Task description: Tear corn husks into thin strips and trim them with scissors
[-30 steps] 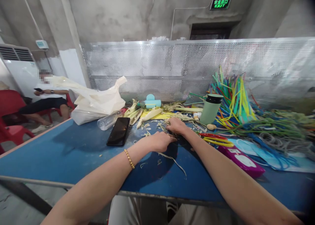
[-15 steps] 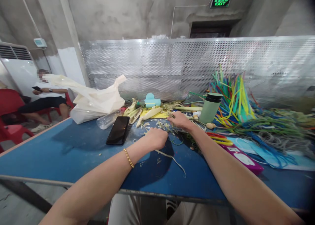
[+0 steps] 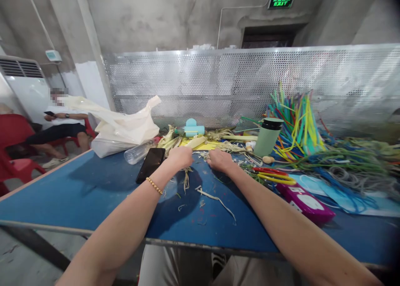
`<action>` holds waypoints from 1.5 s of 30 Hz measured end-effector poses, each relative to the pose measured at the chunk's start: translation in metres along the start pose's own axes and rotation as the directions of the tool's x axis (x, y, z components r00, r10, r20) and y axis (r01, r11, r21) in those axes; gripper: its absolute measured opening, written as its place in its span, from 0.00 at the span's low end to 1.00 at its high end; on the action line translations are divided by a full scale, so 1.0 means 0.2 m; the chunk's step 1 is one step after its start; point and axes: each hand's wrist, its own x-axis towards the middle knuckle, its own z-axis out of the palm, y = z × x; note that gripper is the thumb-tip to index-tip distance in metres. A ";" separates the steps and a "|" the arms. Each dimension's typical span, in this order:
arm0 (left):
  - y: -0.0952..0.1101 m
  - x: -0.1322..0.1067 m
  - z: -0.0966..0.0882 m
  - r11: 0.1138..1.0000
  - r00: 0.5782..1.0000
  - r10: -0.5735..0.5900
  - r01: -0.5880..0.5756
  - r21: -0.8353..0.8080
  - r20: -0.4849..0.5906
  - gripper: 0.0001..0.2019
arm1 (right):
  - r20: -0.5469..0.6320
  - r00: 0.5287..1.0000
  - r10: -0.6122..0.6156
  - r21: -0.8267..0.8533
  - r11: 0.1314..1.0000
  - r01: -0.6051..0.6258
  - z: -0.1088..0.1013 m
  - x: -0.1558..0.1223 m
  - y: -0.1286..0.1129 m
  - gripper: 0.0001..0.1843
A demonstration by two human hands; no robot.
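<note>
My left hand (image 3: 181, 156) is closed into a fist over pale husk strips (image 3: 186, 178) that hang from it onto the blue table (image 3: 78, 194). A gold bracelet sits on that wrist. My right hand (image 3: 219, 159) rests knuckles up a little to the right, its fingers curled down on the scattered husk bits (image 3: 215, 197); what it holds, if anything, is hidden. Just beyond both hands lie corn husks and a pale cob (image 3: 195, 141) on a yellow sheet.
A black phone (image 3: 150, 165), a clear bottle (image 3: 136, 154) and a white plastic bag (image 3: 123, 129) lie to the left. On the right stand a green tumbler (image 3: 267, 137), red-yellow scissors (image 3: 273, 174), a purple box (image 3: 304, 202), coloured tubing (image 3: 296, 123). A person sits on red chairs far left.
My left hand moved forward and left, dragging husk strips up toward the phone. My right hand shifted slightly left and nearer, off the green stems.
</note>
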 end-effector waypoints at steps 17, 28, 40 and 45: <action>-0.04 -0.03 0.01 0.963 0.857 0.125 0.016 -0.269 0.499 0.10 | -0.239 0.970 0.035 0.086 0.996 -0.014 -0.09 0.07 0.19 0.29; 0.00 0.00 -0.05 0.908 0.953 0.116 -0.215 -0.359 -0.278 0.08 | -0.458 0.871 0.179 0.579 0.803 0.140 -0.27 -0.07 0.17 0.10; 0.15 -0.07 0.01 0.972 0.838 0.091 -0.193 -0.136 -0.538 0.12 | -0.268 0.962 0.057 0.924 0.298 0.240 -0.29 -0.14 0.02 0.27; 0.11 -0.04 -0.01 0.877 0.876 0.069 -0.282 -0.390 -0.478 0.08 | -0.327 0.944 0.052 0.896 0.335 0.292 -0.30 -0.13 0.08 0.23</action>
